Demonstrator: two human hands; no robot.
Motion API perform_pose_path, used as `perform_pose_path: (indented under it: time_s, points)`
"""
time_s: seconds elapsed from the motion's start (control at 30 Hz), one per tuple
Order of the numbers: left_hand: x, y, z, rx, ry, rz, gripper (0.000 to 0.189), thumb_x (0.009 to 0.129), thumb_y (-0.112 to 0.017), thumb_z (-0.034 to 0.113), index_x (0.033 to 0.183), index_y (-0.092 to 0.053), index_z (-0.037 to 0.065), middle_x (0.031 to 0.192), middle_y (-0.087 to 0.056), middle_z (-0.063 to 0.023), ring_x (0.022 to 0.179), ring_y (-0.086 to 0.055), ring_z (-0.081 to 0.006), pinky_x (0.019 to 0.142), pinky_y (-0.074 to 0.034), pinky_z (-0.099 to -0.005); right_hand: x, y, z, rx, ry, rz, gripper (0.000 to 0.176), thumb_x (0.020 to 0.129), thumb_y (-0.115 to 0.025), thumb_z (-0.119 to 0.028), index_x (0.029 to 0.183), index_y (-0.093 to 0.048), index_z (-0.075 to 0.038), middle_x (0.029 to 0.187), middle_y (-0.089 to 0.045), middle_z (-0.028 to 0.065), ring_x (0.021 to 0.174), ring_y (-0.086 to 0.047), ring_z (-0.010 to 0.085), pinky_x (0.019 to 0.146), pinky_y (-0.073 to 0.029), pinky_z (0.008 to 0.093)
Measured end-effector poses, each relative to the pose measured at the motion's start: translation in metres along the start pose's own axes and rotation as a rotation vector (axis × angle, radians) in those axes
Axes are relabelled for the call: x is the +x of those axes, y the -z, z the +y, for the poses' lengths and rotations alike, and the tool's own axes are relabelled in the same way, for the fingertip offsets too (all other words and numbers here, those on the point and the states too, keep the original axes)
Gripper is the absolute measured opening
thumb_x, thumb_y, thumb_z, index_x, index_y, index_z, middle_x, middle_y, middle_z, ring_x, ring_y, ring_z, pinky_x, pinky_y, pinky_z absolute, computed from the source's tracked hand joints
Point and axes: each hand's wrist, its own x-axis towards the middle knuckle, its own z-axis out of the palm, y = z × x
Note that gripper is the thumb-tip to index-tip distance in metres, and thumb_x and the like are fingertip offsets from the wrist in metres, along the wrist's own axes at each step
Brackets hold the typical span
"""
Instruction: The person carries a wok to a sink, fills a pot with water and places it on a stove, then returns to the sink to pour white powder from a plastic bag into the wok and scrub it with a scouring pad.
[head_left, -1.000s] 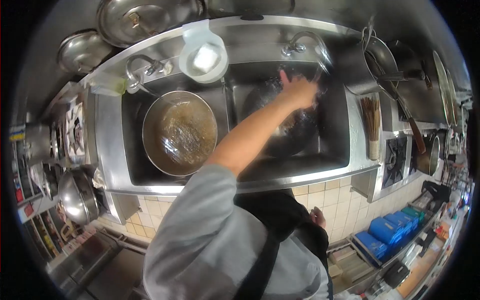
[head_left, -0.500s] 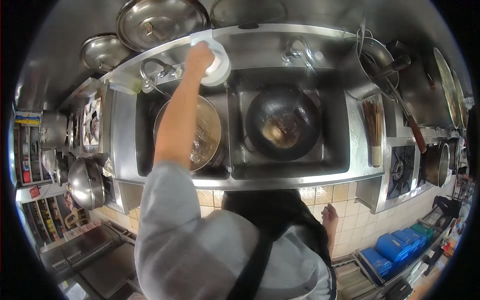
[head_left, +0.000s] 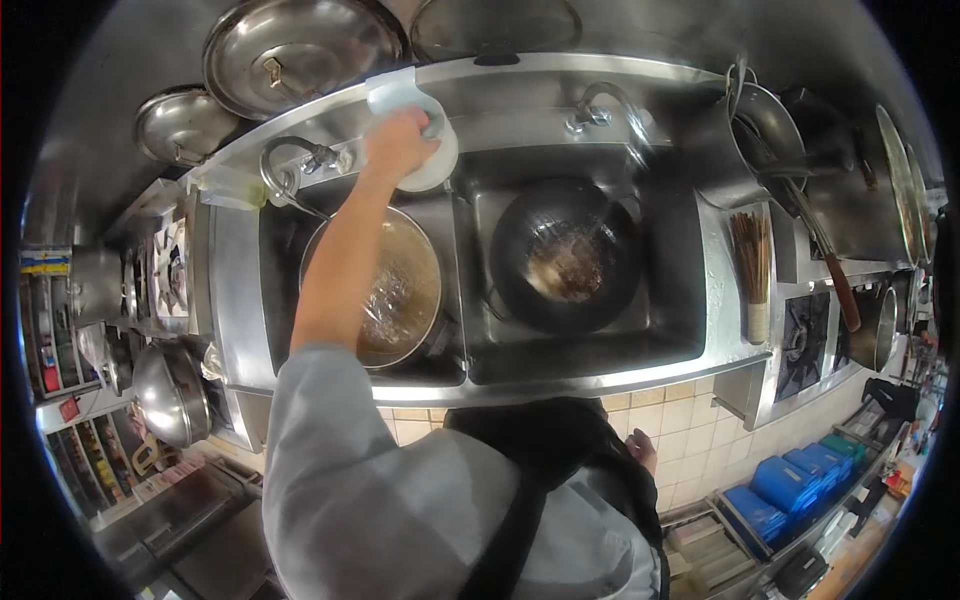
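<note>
My left hand (head_left: pixel 400 145) reaches over the left basin to a white round tub (head_left: pixel 440 168) at the sink's back edge. Its fingers are curled at the tub's opening; what they grip is hidden. A pale bluish sheet-like piece (head_left: pixel 393 90) stands just behind the hand. Below my forearm, a wide metal pan (head_left: pixel 405 290) with cloudy, bubbly liquid sits in the left basin. The right basin holds a dark wok (head_left: pixel 520 225) with a little brownish liquid at its bottom. Low beside my body, my right hand (head_left: pixel 642 447) hangs with bent fingers, nothing visible in it.
Two faucets, the left (head_left: pixel 290 165) and the right (head_left: pixel 595 110), rise behind the basins. A bamboo wok brush (head_left: pixel 754 275) lies on the right ledge, near a metal pot (head_left: pixel 735 150) with long-handled tools. Metal lids (head_left: pixel 300 55) lean on the back wall. Stoves flank the sink.
My left hand has come down from the tub's back side toward its front rim. The right hand stays low beside my body. The view has shifted slightly.
</note>
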Motion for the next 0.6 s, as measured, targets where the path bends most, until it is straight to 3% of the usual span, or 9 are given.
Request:
perform_pose_path:
  time_s: [0.1,0.2,0.3,0.4,0.43,0.53,0.6]
  points:
    - [0.025,-0.014,-0.035,-0.284,0.002,-0.185,0.058,0.079,-0.076,0.036,0.127,-0.062,0.006,0.114,-0.071,-0.0160,0.105,-0.067,-0.0347,0.094,-0.052,-0.0422,0.013,0.000,0.015,-0.016,0.010,0.013,0.041,0.098,-0.066,-0.019,0.131,-0.058,0.005,0.105,-0.071,0.0111,0.082,-0.062,0.0114,0.072,-0.051,0.0256]
    - [0.026,-0.031,-0.046,-0.078,-0.101,0.013,0.055,0.080,-0.075,0.034,0.125,-0.063,0.005,0.118,-0.068,-0.0201,0.108,-0.066,-0.0358,0.096,-0.052,-0.0434,-0.008,-0.028,-0.073,-0.289,-0.038,0.043,0.042,0.097,-0.068,-0.016,0.132,-0.058,0.004,0.109,-0.071,0.0135,0.085,-0.065,0.0137,0.073,-0.053,0.0268]
    - [0.029,-0.048,-0.041,-0.034,-0.096,-0.061,0.050,0.085,-0.070,0.032,0.127,-0.063,0.004,0.121,-0.066,-0.0253,0.111,-0.065,-0.0370,0.099,-0.050,-0.0449,0.015,-0.023,-0.011,-0.138,0.111,-0.001,0.044,0.095,-0.070,-0.014,0.133,-0.057,0.003,0.112,-0.070,0.0165,0.087,-0.068,0.0179,0.075,-0.055,0.0290]
    - [0.041,-0.064,-0.037,0.151,-0.044,-0.228,0.041,0.091,-0.061,0.024,0.126,-0.062,0.002,0.129,-0.060,-0.0297,0.116,-0.063,-0.0382,0.100,-0.048,-0.0469,0.017,-0.023,-0.005,-0.155,0.029,0.026,0.044,0.094,-0.071,-0.011,0.134,-0.056,0.003,0.113,-0.069,0.0189,0.090,-0.069,0.0210,0.078,-0.057,0.0314]
    - [0.043,-0.083,-0.044,0.098,-0.021,-0.181,0.034,0.099,-0.040,0.019,0.119,-0.063,0.003,0.121,-0.065,-0.0247,0.116,-0.062,-0.0355,0.099,-0.047,-0.0492,0.020,-0.022,0.002,-0.164,0.009,0.026,0.043,0.095,-0.070,-0.010,0.133,-0.057,0.002,0.114,-0.069,0.0196,0.092,-0.070,0.0219,0.082,-0.057,0.0324]
    - [0.047,-0.095,-0.045,-0.022,0.025,-0.091,0.030,0.095,-0.049,0.019,0.114,-0.067,0.004,0.118,-0.067,-0.0243,0.112,-0.065,-0.0343,0.097,-0.049,-0.0480,0.017,-0.019,-0.002,-0.252,0.009,-0.001,0.044,0.094,-0.071,-0.010,0.134,-0.057,0.001,0.114,-0.069,0.0208,0.094,-0.070,0.0222,0.083,-0.057,0.0326]
    - [0.060,-0.080,-0.042,0.016,-0.008,-0.224,0.032,0.090,-0.055,0.015,0.117,-0.066,0.002,0.122,-0.066,-0.0234,0.114,-0.064,-0.0368,0.097,-0.050,-0.0465,0.039,-0.012,0.060,0.076,-0.106,0.016,0.045,0.093,-0.072,-0.011,0.134,-0.057,0.000,0.113,-0.070,0.0206,0.093,-0.070,0.0225,0.082,-0.057,0.0327]
